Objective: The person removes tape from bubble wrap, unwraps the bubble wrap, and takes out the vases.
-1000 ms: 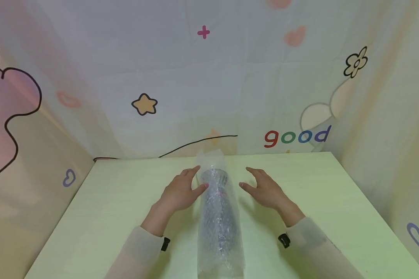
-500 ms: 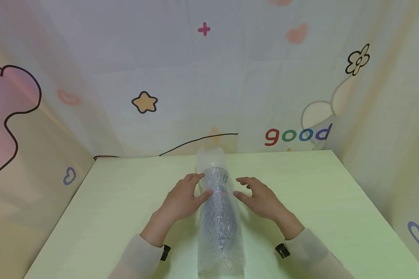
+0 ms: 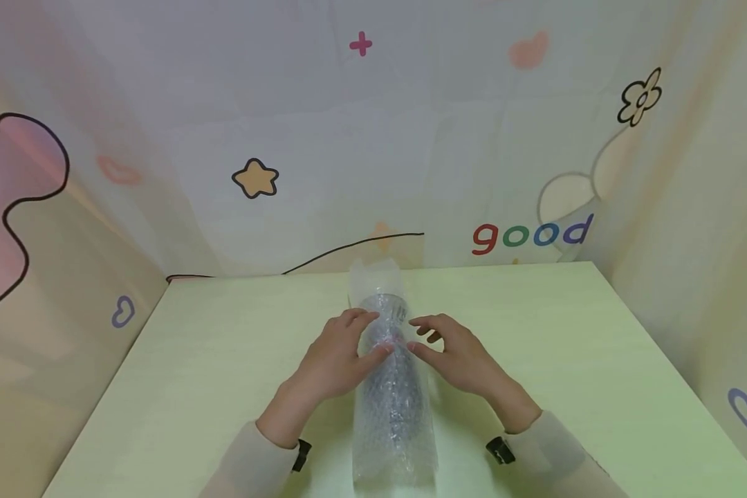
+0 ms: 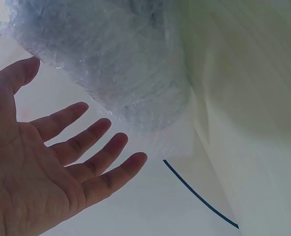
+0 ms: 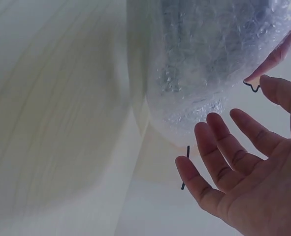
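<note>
A long dark object wrapped in clear bubble wrap (image 3: 393, 408) lies lengthwise down the middle of the table in the head view. The wrap blurs it, so its kind cannot be told. Over its upper left side is my left hand (image 3: 335, 356), thumb and fingers spread. In the left wrist view the left hand's fingers (image 4: 113, 177) are parted beside the bubble wrap (image 4: 111, 59), the thumb tip at its edge. My right hand (image 3: 467, 356) hovers by the upper right side. The right wrist view shows its fingers (image 5: 229, 152) loosely bent, holding nothing.
The pale green-yellow table (image 3: 224, 346) ends at a printed curtain (image 3: 299, 104) behind, with curtains on both sides too. A thin black strap piece (image 3: 501, 449) sits at the right cuff, another (image 3: 301, 455) at the left.
Both hands have moved inward, closer to each other and over the wrapped object. The right hand's fingers bend a little more. The object lies in the same place.
</note>
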`<state>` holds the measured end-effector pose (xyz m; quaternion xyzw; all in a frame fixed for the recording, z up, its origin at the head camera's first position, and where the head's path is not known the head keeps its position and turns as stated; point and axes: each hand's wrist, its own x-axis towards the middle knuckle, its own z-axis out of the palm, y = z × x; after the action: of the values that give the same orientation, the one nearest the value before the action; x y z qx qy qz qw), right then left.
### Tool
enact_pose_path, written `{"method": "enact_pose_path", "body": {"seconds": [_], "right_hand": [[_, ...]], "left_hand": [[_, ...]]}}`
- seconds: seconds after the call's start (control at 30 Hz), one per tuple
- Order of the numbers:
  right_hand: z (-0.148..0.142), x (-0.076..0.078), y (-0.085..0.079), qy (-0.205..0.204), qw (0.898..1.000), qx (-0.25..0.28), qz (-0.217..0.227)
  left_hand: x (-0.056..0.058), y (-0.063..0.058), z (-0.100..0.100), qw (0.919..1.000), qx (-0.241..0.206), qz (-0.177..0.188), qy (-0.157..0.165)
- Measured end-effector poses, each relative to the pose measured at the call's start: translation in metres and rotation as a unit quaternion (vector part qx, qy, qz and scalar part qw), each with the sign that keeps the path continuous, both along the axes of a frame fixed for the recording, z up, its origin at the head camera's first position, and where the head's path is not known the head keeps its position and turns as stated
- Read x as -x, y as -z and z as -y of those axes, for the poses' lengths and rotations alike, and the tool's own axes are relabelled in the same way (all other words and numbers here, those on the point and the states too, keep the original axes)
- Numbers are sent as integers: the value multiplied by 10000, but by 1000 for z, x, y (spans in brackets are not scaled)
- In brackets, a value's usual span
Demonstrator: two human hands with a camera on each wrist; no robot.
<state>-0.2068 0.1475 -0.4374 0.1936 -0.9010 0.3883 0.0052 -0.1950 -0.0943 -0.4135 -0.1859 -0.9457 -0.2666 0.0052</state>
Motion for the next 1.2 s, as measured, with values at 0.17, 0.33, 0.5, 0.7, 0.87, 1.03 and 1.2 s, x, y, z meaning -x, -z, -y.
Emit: {"method": "enact_pose_path", "body": {"seconds": [0.17,0.33,0.5,0.7,0.87,1.03,1.2], "right_hand": [[5,-2,-1,-62,10000,65,11],[9,-2,-1,-118,9998,123,-47],[12,-3,-1,-210,9995,225,-53],[16,-3,0,-220,9994,257,-56],[19,-3,1,-246,9992,297,-81],[19,-4,1,-247,9992,298,-17],[19,-5,2,-267,9991,325,42]], "left_hand": [[-3,1,-6,9999,135,-52,-7],[-7,-1,-11,9997,220,31,-43],[-11,0,-13,9997,229,58,-116],[-15,1,-15,9996,231,-22,-153],[-17,2,-17,9997,184,-46,-168],[-18,4,-17,9997,187,-28,-171],[-19,6,-18,9996,212,-68,-171]]}}
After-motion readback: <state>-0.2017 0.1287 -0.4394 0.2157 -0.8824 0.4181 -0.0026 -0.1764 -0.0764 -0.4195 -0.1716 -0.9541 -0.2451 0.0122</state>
